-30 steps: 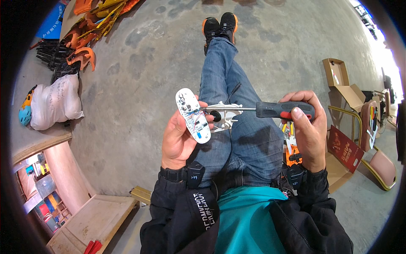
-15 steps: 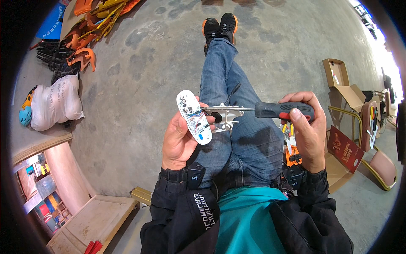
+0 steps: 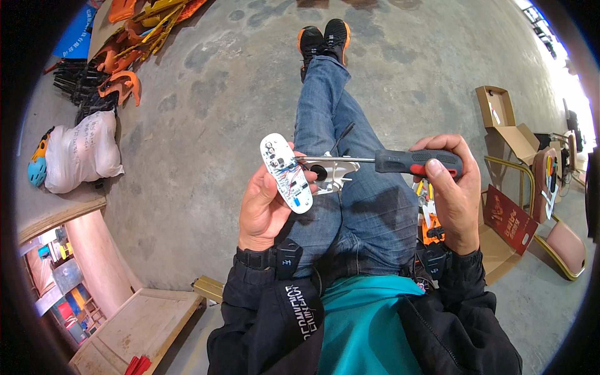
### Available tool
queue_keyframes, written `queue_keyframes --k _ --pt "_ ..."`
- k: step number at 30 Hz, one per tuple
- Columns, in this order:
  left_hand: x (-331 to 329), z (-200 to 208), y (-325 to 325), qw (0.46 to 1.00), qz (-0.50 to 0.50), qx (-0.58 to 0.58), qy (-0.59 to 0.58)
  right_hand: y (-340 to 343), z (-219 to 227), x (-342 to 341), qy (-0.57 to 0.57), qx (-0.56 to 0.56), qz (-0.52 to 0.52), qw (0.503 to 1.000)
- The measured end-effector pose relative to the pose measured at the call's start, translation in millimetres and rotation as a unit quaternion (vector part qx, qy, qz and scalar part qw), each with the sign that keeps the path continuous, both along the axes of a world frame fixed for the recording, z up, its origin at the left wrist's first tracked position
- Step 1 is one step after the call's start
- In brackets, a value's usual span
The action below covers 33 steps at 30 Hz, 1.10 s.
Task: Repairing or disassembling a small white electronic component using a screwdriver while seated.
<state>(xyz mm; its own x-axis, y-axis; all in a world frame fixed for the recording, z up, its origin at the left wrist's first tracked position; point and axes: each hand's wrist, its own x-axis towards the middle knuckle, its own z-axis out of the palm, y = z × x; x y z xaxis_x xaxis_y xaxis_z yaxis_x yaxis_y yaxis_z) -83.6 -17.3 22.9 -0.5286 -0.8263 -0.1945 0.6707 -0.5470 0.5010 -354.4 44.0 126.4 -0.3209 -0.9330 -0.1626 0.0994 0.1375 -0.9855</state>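
Note:
My left hand [image 3: 262, 209] is closed around a long white circuit board [image 3: 286, 176] with rounded ends, small dark parts and thin coloured wires. Behind the board, a white plastic housing [image 3: 338, 181] with a round black part sticks out to the right, above my thighs; the fingers under it are partly hidden. My right hand [image 3: 455, 194] grips the grey, black and red handle of a screwdriver [image 3: 415, 164], thumb on its near side. The metal shaft lies nearly level, pointing left across the housing. Its tip reaches the wires at the board's right edge; whether it touches is too small to tell.
Pliers and orange tools [image 3: 431, 219] lie beside my right thigh. Farther right are an open cardboard box [image 3: 497, 109], a red panel [image 3: 509, 220] and chairs [image 3: 562, 247]. At the left stand a white bag [image 3: 84, 153], orange and black parts [image 3: 119, 81] and a wooden board [image 3: 140, 319].
The screwdriver and my right hand have shifted very slightly left. My left hand and the circuit board stay almost in place.

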Motion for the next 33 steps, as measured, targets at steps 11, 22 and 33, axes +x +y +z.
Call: queue_keyframes --k 11,22,33 --pt "-1.0 2.6 1.4 1.000 -0.001 -0.011 -0.025 0.9 -1.5 -0.8 0.027 -0.001 0.010 1.000" --pt "-0.8 6.4 2.4 0.997 0.003 -0.026 -0.075 3.8 15.6 7.7 0.132 0.044 -0.012 0.990" --pt "1.2 3.8 0.5 0.994 0.006 -0.043 -0.096 1.5 21.0 3.9 0.338 -0.016 0.028 0.941"
